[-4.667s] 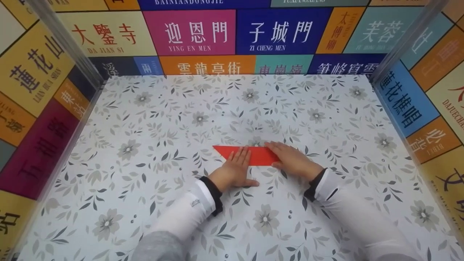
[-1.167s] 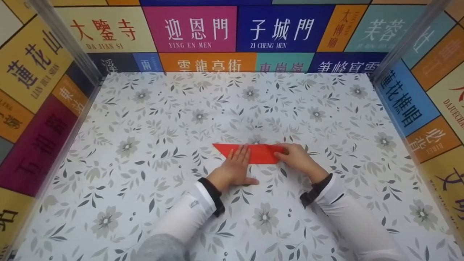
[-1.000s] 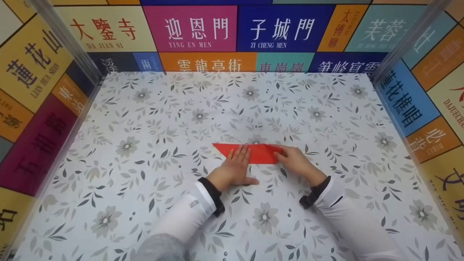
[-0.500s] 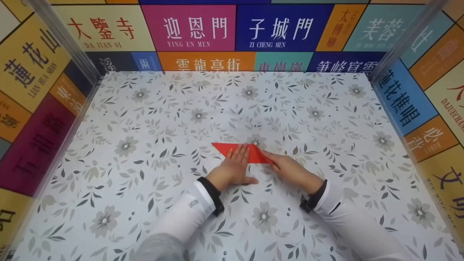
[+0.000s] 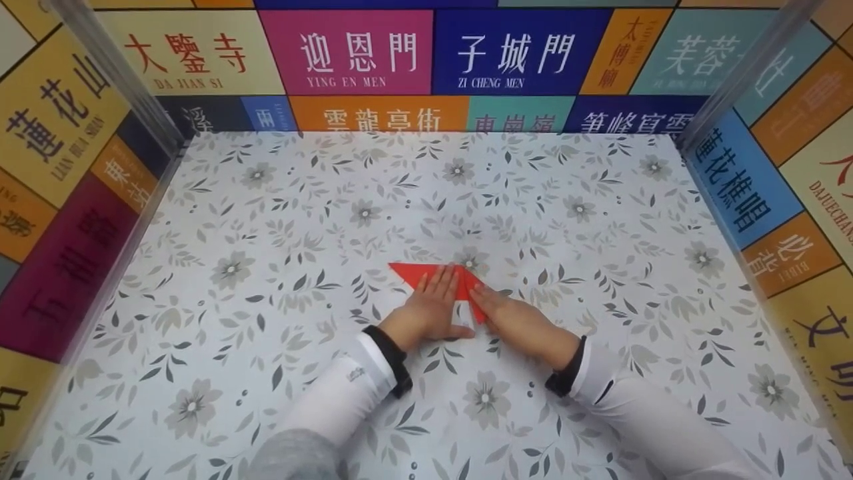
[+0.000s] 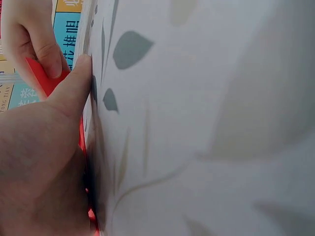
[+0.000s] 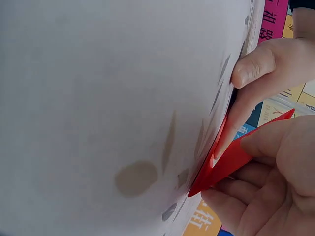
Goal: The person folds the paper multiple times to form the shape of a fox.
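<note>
A red, folded strip of thin paper point(image 5: 464, 285) lies near the middle of a white table covering printed with grey flowers and leaves point(image 5: 313, 193), its pointed left end reaching out past the fingers that cover it. The person's left hand point(image 5: 426, 312) rests flat across it: the fingers are straight, lying close together on the red surface and pointing away from the body, while the thumb stretches out sideways to the right, below the paper's near edge and against the covering. The person's right hand point(image 5: 516, 321) is at the other end, thumb and fingers clamped on a slanting red flap point(image 7: 234, 157) of the same paper. Seen from above, that flap runs down toward the person, its lower tip dropping past the strip's near edge; the right wrist view shows it standing up from the layer beneath — a narrow wedge between the two — with a finger of the left hand on the lower layer. The fingertips of the two hands are near each other but apart. Both arms wear white sleeves point(image 5: 640, 407) with black cuffs point(image 5: 391, 360) at the wrists, and a grey patch point(image 5: 296, 453) shows on the left arm. Around the covering stand walls of coloured rectangular panels point(image 5: 350, 83) bearing Chinese characters and smaller Latin letters — magenta, deep blue, cream, orange and teal among them — with translucent strips point(image 5: 123, 70) along the corners.
</note>
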`<state>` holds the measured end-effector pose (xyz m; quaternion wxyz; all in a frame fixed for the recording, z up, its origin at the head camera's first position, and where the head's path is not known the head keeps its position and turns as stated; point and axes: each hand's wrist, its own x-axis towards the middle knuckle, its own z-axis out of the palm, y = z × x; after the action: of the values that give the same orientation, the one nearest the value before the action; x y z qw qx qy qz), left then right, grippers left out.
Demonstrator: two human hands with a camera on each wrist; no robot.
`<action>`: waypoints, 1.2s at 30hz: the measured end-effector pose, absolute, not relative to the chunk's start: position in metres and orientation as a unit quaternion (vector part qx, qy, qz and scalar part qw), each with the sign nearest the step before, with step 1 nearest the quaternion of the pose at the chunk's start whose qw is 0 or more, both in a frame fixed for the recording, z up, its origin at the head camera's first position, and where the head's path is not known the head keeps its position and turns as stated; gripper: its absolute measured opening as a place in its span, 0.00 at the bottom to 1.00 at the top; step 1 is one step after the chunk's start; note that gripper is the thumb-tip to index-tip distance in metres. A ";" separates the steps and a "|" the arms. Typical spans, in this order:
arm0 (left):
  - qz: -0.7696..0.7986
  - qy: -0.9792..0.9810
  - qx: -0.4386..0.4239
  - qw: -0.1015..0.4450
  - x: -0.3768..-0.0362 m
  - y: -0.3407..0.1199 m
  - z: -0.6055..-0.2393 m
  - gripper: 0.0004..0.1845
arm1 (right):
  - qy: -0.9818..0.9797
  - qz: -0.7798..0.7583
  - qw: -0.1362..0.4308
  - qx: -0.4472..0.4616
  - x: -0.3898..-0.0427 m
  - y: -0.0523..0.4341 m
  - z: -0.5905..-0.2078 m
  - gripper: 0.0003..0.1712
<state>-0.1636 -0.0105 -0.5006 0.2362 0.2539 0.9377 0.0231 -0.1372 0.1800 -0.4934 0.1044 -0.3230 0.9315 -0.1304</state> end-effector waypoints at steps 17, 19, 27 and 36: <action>0.020 0.937 0.255 0.238 -0.164 -0.010 -0.501 0.59 | 0.920 -0.123 0.176 -0.328 -0.136 0.180 -0.493 0.29; 0.026 0.935 0.256 0.243 -0.164 -0.011 -0.500 0.60 | 0.918 -0.134 0.185 -0.325 -0.137 0.182 -0.492 0.30; 0.032 0.928 0.263 0.262 -0.166 -0.012 -0.499 0.64 | 0.914 -0.123 0.200 -0.332 -0.139 0.185 -0.489 0.36; 0.020 0.939 0.238 0.247 -0.165 -0.007 -0.506 0.56 | 0.911 -0.109 0.219 -0.331 -0.143 0.184 -0.491 0.33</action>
<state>-0.1652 -0.0067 -0.5056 0.2470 0.2382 0.9391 0.0202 -0.1430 0.1842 -0.4909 0.2193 -0.3311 0.9113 -0.1089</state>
